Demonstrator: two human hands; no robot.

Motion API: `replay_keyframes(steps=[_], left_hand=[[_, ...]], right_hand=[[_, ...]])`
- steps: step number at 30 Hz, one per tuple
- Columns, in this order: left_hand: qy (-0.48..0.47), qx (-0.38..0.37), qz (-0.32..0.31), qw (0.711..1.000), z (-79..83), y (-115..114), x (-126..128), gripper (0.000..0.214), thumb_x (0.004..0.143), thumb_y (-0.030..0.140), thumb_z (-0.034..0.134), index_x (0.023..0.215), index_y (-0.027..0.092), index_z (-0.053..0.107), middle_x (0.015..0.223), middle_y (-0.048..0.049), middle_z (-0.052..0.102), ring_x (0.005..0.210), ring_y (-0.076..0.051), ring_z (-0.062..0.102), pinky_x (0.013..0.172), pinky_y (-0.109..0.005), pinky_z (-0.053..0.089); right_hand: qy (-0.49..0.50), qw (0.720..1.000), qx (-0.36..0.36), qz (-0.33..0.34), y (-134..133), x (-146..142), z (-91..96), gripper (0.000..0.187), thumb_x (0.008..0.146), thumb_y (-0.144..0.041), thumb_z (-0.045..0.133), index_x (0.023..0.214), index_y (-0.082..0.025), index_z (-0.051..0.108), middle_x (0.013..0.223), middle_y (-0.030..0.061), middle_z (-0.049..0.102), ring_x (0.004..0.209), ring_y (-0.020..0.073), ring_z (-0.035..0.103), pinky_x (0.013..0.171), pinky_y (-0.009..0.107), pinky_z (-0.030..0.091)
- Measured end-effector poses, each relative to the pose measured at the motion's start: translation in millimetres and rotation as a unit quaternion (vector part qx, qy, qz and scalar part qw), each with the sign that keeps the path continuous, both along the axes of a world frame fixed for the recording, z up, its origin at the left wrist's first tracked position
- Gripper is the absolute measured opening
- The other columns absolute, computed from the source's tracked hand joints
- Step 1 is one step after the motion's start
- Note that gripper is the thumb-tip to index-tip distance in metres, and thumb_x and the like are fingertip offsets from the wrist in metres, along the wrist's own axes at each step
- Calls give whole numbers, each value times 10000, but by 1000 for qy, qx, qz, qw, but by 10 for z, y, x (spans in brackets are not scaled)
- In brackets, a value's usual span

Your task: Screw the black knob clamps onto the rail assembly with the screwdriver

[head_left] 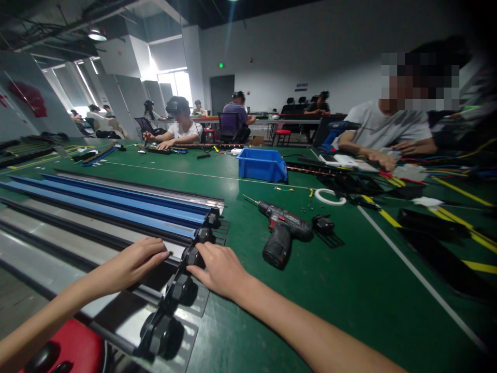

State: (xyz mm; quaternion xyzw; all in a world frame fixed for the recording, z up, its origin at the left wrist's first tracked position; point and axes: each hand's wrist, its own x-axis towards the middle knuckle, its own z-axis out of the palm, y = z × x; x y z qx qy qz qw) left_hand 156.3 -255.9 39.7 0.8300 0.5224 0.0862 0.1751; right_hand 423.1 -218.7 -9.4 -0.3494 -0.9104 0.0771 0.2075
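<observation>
My left hand (134,260) lies palm down on a long metal rail (89,243), fingers curled and close together, its tips near a black roller part (193,255). My right hand (219,269) is closed around that black part from the right, at the rail's end. A row of black roller fittings (176,290) runs along the ends of several rails on the green table (310,290). Some rails wear blue film (116,199).
A red and black cordless drill (281,233) lies right of my hands, a small black piece (323,224) beside it. A blue bin (262,165) and a white ring (330,197) sit farther back. Other people work at the right and far end.
</observation>
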Motion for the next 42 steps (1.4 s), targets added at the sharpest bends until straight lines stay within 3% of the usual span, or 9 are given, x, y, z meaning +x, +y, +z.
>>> replay_keyframes(steps=[11, 17, 20, 24, 28, 31, 36, 39, 42], left_hand=[[5, -31, 3, 1000, 89, -3, 91, 340, 1037, 413, 329, 1000, 207, 597, 991, -54, 604, 953, -186, 560, 905, -295, 424], [17, -27, 0, 999, 337, 64, 184, 335, 1015, 434, 390, 953, 210, 633, 928, -38, 637, 842, -166, 586, 782, -266, 431], [42, 49, 24, 998, 514, 241, 245, 353, 994, 455, 420, 880, 196, 631, 806, -26, 622, 707, -151, 550, 669, -262, 395], [48, 141, 21, 989, 609, 756, 367, 376, 981, 449, 421, 808, 180, 617, 726, -26, 601, 643, -148, 517, 623, -261, 355], [59, 178, 17, 982, 400, 1403, 449, 302, 939, 393, 461, 839, 176, 645, 785, -62, 639, 708, -178, 568, 671, -267, 387], [73, 183, 30, 980, 114, 1740, 429, 285, 918, 375, 468, 851, 178, 662, 828, -88, 659, 771, -202, 601, 711, -278, 408], [62, 160, 57, 983, -251, 1885, 300, 369, 956, 432, 403, 842, 192, 659, 847, -97, 687, 809, -220, 627, 724, -289, 401], [48, 164, 44, 984, -324, 1879, 252, 414, 972, 460, 363, 844, 194, 653, 845, -90, 690, 803, -216, 626, 732, -287, 398], [47, 177, 53, 982, -349, 1882, 251, 418, 974, 451, 360, 830, 189, 652, 848, -93, 693, 810, -216, 626, 736, -285, 396]], right_hand=[[18, 1000, -15, 10, 24, -9, -20, 363, 939, -501, 558, 1104, -178, 554, 1019, 78, 673, 930, 256, 658, 780, 351, 505], [38, 998, -44, 13, -2, 34, 39, 382, 924, -527, 571, 1070, -174, 585, 996, 82, 689, 903, 244, 665, 765, 328, 493], [49, 997, -65, 6, -3, 90, 174, 388, 935, -543, 538, 1020, -172, 613, 967, 84, 704, 839, 221, 667, 718, 305, 477], [27, 995, -92, -36, 161, 346, 529, 319, 939, -480, 539, 929, -192, 675, 876, 61, 725, 757, 194, 667, 670, 279, 448], [27, 984, -90, -150, 563, 1005, 898, 298, 940, -428, 535, 1057, -222, 716, 930, 69, 747, 867, 212, 694, 744, 281, 468], [-11, 949, -65, -308, 919, 1722, 1010, 348, 905, -414, 575, 1167, -219, 696, 1089, 127, 732, 996, 263, 689, 828, 322, 489], [-136, 886, -179, -406, 1307, 2613, 868, 479, 722, -350, 769, 1154, -155, 704, 1082, 167, 724, 938, 310, 708, 778, 362, 542], [-113, 853, -289, -420, 1376, 2707, 691, 649, 724, -338, 763, 1322, -153, 595, 900, 137, 739, 716, 264, 717, 630, 340, 554], [-86, 843, -318, -425, 1392, 2669, 510, 652, 768, -328, 712, 1362, -122, 540, 806, 127, 724, 584, 223, 681, 552, 315, 531]])
